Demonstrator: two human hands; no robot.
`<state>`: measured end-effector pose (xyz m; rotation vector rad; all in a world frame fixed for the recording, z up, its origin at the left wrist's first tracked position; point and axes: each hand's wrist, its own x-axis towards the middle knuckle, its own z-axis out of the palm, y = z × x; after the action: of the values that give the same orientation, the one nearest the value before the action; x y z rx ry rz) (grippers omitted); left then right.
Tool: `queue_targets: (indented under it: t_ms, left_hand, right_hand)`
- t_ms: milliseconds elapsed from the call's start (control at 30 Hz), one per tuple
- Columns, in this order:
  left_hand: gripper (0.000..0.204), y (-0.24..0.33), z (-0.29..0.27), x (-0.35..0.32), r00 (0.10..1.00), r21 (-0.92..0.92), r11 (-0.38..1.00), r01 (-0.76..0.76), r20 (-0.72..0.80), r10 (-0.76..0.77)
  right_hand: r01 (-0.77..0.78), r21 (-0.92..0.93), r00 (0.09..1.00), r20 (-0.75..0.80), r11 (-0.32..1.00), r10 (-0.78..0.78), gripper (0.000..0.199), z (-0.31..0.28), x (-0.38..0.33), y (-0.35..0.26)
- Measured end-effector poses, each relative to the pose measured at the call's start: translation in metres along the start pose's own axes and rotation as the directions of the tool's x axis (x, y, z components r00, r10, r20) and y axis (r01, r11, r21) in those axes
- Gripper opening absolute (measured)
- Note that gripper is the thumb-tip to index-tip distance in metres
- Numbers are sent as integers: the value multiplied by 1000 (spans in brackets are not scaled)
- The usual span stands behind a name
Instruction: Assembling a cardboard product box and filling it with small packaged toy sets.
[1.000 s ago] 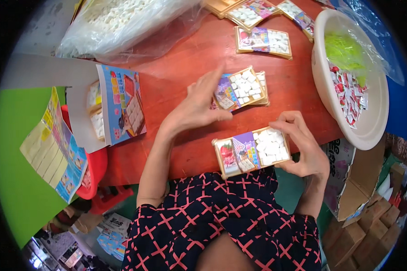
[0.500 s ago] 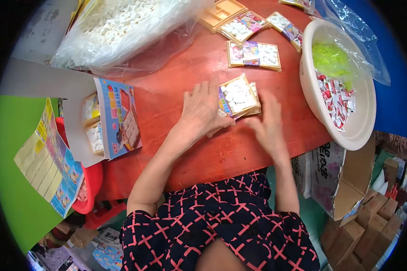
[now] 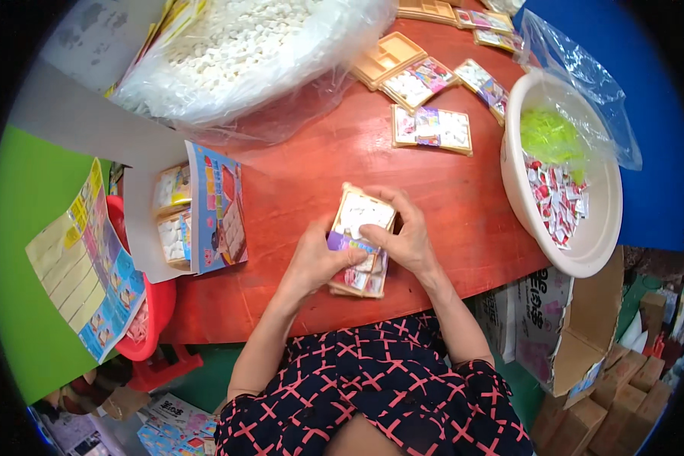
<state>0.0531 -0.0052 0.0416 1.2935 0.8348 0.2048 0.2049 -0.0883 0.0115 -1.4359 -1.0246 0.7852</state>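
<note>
Near the table's (image 3: 296, 190) near edge, the stack of trays (image 3: 359, 247) ran long from near to far, the left hand (image 3: 315, 262) clamped on its left side and the right hand (image 3: 403, 239) on its right.

A big clear bag of white pieces (image 3: 235, 53) lies far left; a cream basin (image 3: 596, 251) sits right; a filled tray (image 3: 432, 128) lies between.

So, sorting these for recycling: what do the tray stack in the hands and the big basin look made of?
Tray stack: likely thin moulded plastic, tan and matte, judging by the shaped compartments of the empty one, with glossy printed inserts. Basin: probably hard plastic, cream, with a smooth, slightly shiny rim.
</note>
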Motion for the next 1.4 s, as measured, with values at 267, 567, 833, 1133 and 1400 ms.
queue_targets:
  t_ms: [267, 567, 833, 1133, 1400]
  left_hand:
    - [49, -19, 6, -6, 999, -75, 996, -42, 2, 42]
    - [58, -16, -17, -9, 986, -570, 820, -47, -158, -54]
    - [53, -28, -31, -18, 990, -699, 715, 6, -94, -101]
    - [56, -27, -29, -17, 988, -777, 626, -69, -138, -63]
    - [52, 0, -42, -13, 990, -621, 775, -116, -138, 39]
  right_hand:
    - [285, -161, 943, 226, 945, -246, 45, -18, 25, -3]
    - [-220, -928, 946, -279, 299, -168, 75, -67, 100, 46]
    - [302, -894, 919, 181, 332, -349, 63, -97, 150, -3]
    - [40, -881, 960, 164, 472, 225, 67, -101, 171, -4]
    - [-256, 151, 920, -263, 955, 289, 28, -68, 34, -50]
